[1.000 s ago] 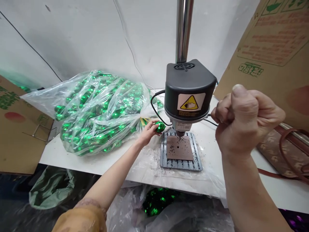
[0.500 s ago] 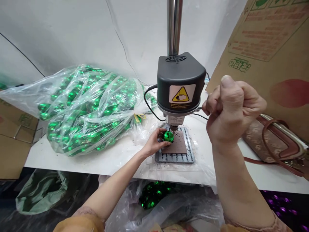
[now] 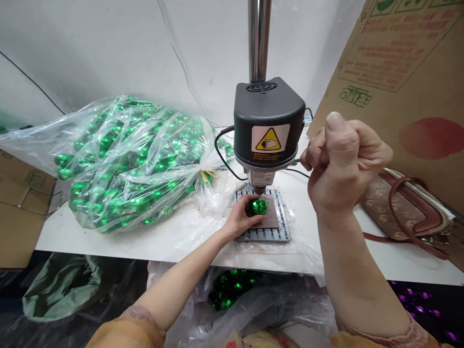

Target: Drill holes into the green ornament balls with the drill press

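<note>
A shiny green faceted ball [image 3: 260, 206] is pinched between the thumb and fingers of my left hand [image 3: 242, 216]. It sits under the chuck [image 3: 259, 190] of a black bench drill press [image 3: 268, 113], over a brown pad [image 3: 271, 221] on the slotted metal base [image 3: 284, 235]. At the right, my right hand [image 3: 342, 164] is closed in a fist around the drill press's lever [image 3: 297, 160]. Only a short piece of that lever shows; the rest is hidden inside my fingers.
Left of the drill, a clear plastic bag [image 3: 145, 164] full of green balls lies on the white table [image 3: 181, 241]. More green balls [image 3: 235, 288] are below the front edge. A cardboard box [image 3: 391, 106] and a handbag [image 3: 406, 208] stand at the right. Dark shavings surround the base.
My left hand has moved the green ball to the right, from beside the chuck to beneath it. My right hand stays closed on the lever. The view has shifted slightly.
</note>
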`<control>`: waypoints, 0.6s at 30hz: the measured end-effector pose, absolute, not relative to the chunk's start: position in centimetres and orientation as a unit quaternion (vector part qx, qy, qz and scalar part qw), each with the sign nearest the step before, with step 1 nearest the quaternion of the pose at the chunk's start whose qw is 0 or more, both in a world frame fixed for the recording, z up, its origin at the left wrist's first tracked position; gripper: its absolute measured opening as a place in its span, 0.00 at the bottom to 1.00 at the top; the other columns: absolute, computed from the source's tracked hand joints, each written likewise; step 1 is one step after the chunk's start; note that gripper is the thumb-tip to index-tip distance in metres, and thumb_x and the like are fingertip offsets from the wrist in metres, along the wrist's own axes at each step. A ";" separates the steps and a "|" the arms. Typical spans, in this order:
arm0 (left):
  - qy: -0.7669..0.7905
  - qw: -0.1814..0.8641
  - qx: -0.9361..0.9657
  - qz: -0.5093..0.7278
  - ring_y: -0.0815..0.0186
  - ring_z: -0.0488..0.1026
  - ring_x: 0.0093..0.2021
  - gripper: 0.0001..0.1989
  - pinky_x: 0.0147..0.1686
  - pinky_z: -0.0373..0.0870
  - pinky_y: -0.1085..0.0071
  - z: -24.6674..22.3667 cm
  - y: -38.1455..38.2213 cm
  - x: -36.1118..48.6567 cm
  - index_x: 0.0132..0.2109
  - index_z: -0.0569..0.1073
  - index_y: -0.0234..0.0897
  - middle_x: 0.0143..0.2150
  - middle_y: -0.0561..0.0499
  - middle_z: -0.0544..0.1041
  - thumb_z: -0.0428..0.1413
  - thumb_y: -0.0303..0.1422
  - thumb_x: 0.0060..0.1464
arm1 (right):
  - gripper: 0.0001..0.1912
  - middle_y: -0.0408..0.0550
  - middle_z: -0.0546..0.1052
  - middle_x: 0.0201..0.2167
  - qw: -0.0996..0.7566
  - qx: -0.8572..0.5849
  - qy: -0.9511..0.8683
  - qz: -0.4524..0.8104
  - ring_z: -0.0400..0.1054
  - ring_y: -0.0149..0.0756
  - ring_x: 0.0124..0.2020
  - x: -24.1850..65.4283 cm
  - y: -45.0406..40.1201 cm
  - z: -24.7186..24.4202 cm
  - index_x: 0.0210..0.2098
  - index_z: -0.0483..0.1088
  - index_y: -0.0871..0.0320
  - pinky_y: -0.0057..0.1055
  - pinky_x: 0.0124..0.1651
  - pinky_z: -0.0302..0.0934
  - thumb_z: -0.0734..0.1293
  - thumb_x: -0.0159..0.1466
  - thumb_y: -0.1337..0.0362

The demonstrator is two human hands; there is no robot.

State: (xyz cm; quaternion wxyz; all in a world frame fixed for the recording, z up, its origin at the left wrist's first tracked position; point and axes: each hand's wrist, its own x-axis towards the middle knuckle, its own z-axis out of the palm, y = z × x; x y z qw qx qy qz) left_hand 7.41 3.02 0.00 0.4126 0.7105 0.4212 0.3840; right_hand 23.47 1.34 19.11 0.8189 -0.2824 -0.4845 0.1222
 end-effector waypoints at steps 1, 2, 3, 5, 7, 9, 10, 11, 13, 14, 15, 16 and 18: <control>0.421 0.415 0.708 0.386 0.55 0.73 0.53 0.30 0.54 0.70 0.58 -0.2 3.0 7.4 0.54 0.69 0.39 0.52 0.45 0.75 0.68 0.37 0.45 | 0.23 0.35 0.56 0.12 0.818 -0.284 -0.485 0.121 0.51 0.20 0.15 23.5 1.3 19.0 0.16 0.53 0.58 0.26 0.21 0.47 0.65 0.64 0.64; 0.422 0.414 0.707 0.388 0.55 0.73 0.53 0.30 0.54 0.70 0.57 -0.3 3.0 7.4 0.54 0.69 0.39 0.52 0.45 0.75 0.68 0.37 0.45 | 0.23 0.35 0.56 0.12 0.819 -0.284 -0.486 0.116 0.51 0.20 0.15 23.5 1.3 18.9 0.16 0.53 0.58 0.26 0.21 0.47 0.65 0.64 0.64; 0.422 0.413 0.707 0.389 0.54 0.73 0.53 0.30 0.54 0.70 0.56 -0.4 3.0 7.4 0.55 0.69 0.39 0.52 0.45 0.75 0.68 0.37 0.45 | 0.23 0.35 0.56 0.12 0.821 -0.282 -0.485 0.108 0.50 0.20 0.15 23.4 1.2 18.7 0.15 0.52 0.58 0.26 0.20 0.46 0.65 0.63 0.64; 0.419 0.410 0.708 0.394 0.54 0.73 0.53 0.30 0.54 0.70 0.55 -0.4 3.0 7.4 0.54 0.69 0.39 0.52 0.45 0.75 0.68 0.37 0.45 | 0.24 0.36 0.55 0.11 0.828 -0.265 -0.486 0.093 0.49 0.20 0.14 23.3 1.1 18.2 0.15 0.51 0.58 0.27 0.19 0.44 0.65 0.63 0.65; 0.415 0.411 0.707 0.399 0.53 0.73 0.54 0.30 0.55 0.69 0.54 -0.4 3.0 7.4 0.54 0.69 0.39 0.53 0.44 0.75 0.69 0.37 0.45 | 0.25 0.36 0.53 0.11 0.835 -0.239 -0.490 0.079 0.47 0.20 0.13 23.2 0.8 17.4 0.15 0.48 0.58 0.27 0.18 0.43 0.65 0.62 0.67; 0.413 0.414 0.704 0.403 0.52 0.73 0.55 0.29 0.56 0.69 0.54 -0.4 3.0 7.4 0.54 0.69 0.39 0.53 0.44 0.75 0.69 0.37 0.45 | 0.26 0.36 0.51 0.12 0.833 -0.222 -0.501 0.074 0.45 0.19 0.13 23.2 0.6 16.6 0.15 0.45 0.59 0.27 0.19 0.41 0.65 0.62 0.67; 0.412 0.415 0.703 0.405 0.52 0.72 0.55 0.30 0.57 0.69 0.53 -0.4 3.0 7.4 0.53 0.69 0.39 0.54 0.44 0.75 0.69 0.37 0.45 | 0.26 0.36 0.50 0.12 0.831 -0.218 -0.507 0.073 0.45 0.19 0.14 23.2 0.5 16.3 0.15 0.45 0.59 0.27 0.19 0.41 0.64 0.62 0.67; 0.411 0.417 0.702 0.406 0.52 0.72 0.55 0.30 0.57 0.68 0.53 -0.4 3.0 7.4 0.53 0.69 0.39 0.54 0.43 0.74 0.69 0.38 0.45 | 0.26 0.36 0.49 0.12 0.827 -0.219 -0.512 0.074 0.44 0.19 0.14 23.2 0.5 16.0 0.16 0.44 0.59 0.27 0.19 0.40 0.64 0.62 0.67; 0.409 0.423 0.700 0.406 0.52 0.72 0.56 0.29 0.57 0.68 0.53 -0.5 3.0 7.4 0.53 0.69 0.39 0.54 0.43 0.74 0.69 0.37 0.45 | 0.25 0.36 0.49 0.13 0.824 -0.218 -0.518 0.076 0.44 0.18 0.14 23.4 0.4 15.5 0.16 0.43 0.59 0.27 0.19 0.40 0.63 0.62 0.67; 0.408 0.427 0.698 0.405 0.52 0.72 0.56 0.29 0.57 0.68 0.53 -0.5 3.0 7.4 0.53 0.69 0.39 0.54 0.43 0.74 0.69 0.37 0.45 | 0.25 0.36 0.50 0.13 0.824 -0.215 -0.519 0.074 0.44 0.18 0.14 23.4 0.5 15.4 0.16 0.43 0.59 0.27 0.19 0.40 0.63 0.62 0.68; 0.406 0.431 0.697 0.404 0.52 0.72 0.56 0.29 0.57 0.68 0.54 -0.5 3.0 7.4 0.53 0.69 0.39 0.54 0.43 0.74 0.69 0.37 0.45 | 0.25 0.36 0.50 0.13 0.825 -0.209 -0.520 0.070 0.45 0.18 0.15 23.5 0.5 15.2 0.16 0.43 0.59 0.26 0.19 0.40 0.63 0.62 0.68; 0.406 0.433 0.697 0.402 0.52 0.72 0.56 0.29 0.57 0.68 0.54 -0.5 3.0 7.4 0.53 0.69 0.39 0.54 0.43 0.74 0.69 0.37 0.45 | 0.25 0.36 0.50 0.13 0.827 -0.202 -0.521 0.065 0.45 0.18 0.15 23.5 0.6 15.0 0.16 0.43 0.60 0.26 0.19 0.40 0.63 0.61 0.69; 0.407 0.431 0.699 0.400 0.52 0.72 0.56 0.29 0.57 0.68 0.54 -0.4 2.9 7.3 0.54 0.69 0.39 0.54 0.43 0.74 0.68 0.37 0.46 | 0.25 0.37 0.50 0.13 0.830 -0.185 -0.524 0.055 0.46 0.18 0.15 23.6 0.7 14.8 0.16 0.42 0.60 0.25 0.20 0.41 0.63 0.61 0.71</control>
